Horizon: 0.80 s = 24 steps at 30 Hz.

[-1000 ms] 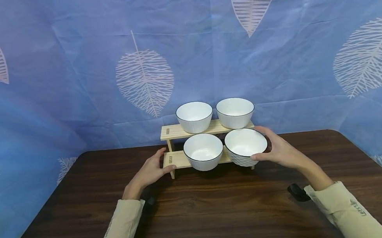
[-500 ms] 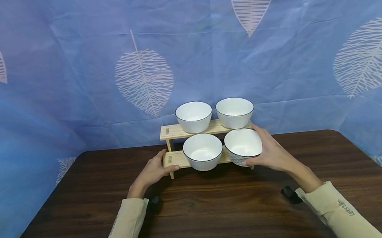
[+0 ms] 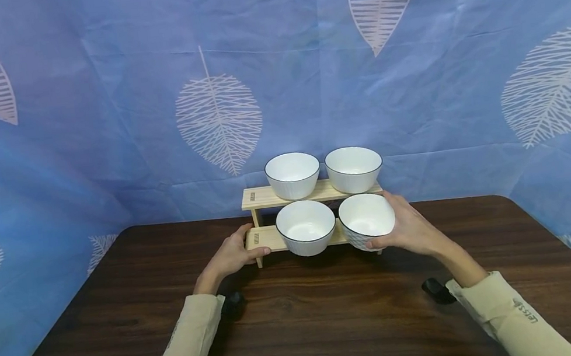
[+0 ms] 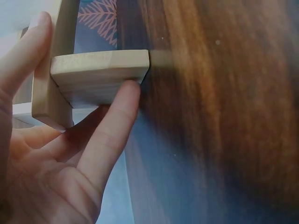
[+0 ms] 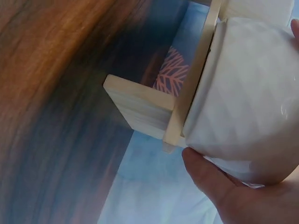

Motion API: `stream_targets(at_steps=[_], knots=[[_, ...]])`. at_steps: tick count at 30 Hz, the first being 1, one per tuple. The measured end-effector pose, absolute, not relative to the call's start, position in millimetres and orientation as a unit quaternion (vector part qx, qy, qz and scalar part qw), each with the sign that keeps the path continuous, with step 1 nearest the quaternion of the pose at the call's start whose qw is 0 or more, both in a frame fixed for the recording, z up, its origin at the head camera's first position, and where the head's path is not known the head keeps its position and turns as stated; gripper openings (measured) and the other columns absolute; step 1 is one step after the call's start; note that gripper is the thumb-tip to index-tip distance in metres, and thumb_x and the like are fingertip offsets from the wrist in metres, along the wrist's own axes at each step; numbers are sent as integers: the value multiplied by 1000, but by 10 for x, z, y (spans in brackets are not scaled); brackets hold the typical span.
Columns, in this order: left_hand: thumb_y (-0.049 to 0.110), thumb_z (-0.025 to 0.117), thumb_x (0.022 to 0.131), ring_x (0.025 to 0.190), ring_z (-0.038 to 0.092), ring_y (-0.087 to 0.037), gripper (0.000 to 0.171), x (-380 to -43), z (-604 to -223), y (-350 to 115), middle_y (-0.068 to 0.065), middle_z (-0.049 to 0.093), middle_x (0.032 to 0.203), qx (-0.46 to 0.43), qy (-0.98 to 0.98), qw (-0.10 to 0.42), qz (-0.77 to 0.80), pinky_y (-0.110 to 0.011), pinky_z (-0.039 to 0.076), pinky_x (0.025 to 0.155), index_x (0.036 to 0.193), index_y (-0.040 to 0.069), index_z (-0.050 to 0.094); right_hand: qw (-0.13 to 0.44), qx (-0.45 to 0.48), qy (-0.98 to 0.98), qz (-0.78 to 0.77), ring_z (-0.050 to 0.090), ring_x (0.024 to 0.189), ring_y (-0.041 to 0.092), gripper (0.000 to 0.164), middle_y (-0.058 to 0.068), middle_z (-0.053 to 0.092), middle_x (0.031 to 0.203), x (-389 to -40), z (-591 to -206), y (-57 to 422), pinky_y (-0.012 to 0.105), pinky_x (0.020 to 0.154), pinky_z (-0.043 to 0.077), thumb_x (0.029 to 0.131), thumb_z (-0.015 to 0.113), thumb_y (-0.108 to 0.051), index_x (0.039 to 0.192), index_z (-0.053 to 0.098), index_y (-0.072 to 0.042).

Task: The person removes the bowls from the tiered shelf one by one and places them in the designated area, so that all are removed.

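Observation:
A two-tier wooden rack [image 3: 270,237] stands at the far side of the table, with two white bowls on each tier. My left hand [image 3: 228,258] grips the left end of the lower tier. In the left wrist view its thumb lies on the board and a finger reaches the wooden leg [image 4: 100,63] below. The lower right bowl [image 3: 364,216], dark-rimmed with a diamond-textured side, is held by my right hand [image 3: 413,229], thumb in front and fingers round its right side. In the right wrist view this bowl [image 5: 247,98] sits against the board. Beside it is the lower left bowl [image 3: 305,221].
On the upper tier are a left bowl [image 3: 292,168] and a right bowl [image 3: 353,162]. A blue cloth [image 3: 287,101] with white leaf prints hangs right behind the rack. The dark wooden table [image 3: 334,325] extends in front of it.
My right hand has moved left and closed in round the lower right bowl. My left thumb has slid slightly right along the lower tier. Rack and bowls stay about where they were.

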State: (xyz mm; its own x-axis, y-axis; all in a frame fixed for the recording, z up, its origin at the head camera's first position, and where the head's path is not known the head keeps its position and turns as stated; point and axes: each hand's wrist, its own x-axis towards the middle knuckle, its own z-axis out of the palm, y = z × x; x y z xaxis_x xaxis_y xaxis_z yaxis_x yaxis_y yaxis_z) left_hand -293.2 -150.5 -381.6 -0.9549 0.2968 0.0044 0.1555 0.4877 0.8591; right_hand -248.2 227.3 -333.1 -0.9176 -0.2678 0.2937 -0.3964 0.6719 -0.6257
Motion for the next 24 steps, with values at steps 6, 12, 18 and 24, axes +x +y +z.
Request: stream_targets(at_steps=[6,12,18,24], knots=[[14,75,94,96,69,-32,86,-2928,-3793,-1491,-21,63,109,109,858,85,495,-43,58,80,155,-10,20,84,172,-908,372,45,121,45,111,32,40,139,-2472,-3326,2280,60,90,45,68,91,-31,153,31,8],[15,75,95,98,69,-34,88,-2935,-3805,-1491,-23,62,113,110,854,89,501,-44,58,79,156,-11,18,78,141,-917,366,46,124,50,112,35,33,147,-2384,-3328,2314,62,92,45,71,88,-32,153,26,13],[15,75,94,98,69,-33,87,-2932,-3793,-1509,-22,63,112,111,851,94,505,-44,58,80,156,-10,18,84,143,-915,367,48,122,48,111,31,35,148,-2289,-3342,2339,59,90,46,70,89,-30,152,28,11],[17,75,95,95,70,-29,86,-2937,-3803,-1500,-21,63,112,118,851,98,502,-41,58,79,155,-10,20,78,156,-913,369,49,122,49,113,32,35,148,-2184,-3345,2333,59,88,47,68,91,-28,153,27,11]])
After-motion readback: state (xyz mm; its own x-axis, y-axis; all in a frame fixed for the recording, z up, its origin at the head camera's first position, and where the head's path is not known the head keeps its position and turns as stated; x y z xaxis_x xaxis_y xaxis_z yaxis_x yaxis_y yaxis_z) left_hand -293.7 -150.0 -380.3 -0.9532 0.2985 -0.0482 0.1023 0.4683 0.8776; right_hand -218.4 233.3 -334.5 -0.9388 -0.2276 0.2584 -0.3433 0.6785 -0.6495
